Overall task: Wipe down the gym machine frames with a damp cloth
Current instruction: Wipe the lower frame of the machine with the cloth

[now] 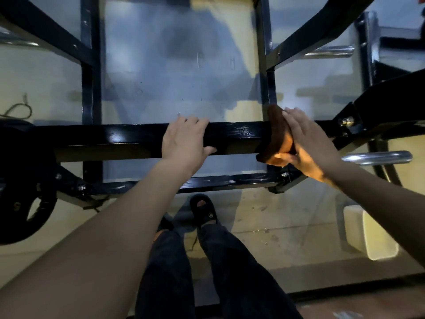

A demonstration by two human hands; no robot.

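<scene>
A person looks down over a black gym machine frame (128,137) whose horizontal crossbar runs from 9 o'clock to 3 o'clock across the middle of the view. The left hand (184,140) grips the bar near the centre, fingers curled over its top and thumb beneath. Just toward 3 o'clock from it, the right hand (303,143) presses a brown cloth (277,137) around the same bar, fingers wrapped over the fabric. A black weight plate (20,203) sits at 8 o'clock. A white bucket (368,233) stands on the floor at 4 o'clock.
</scene>
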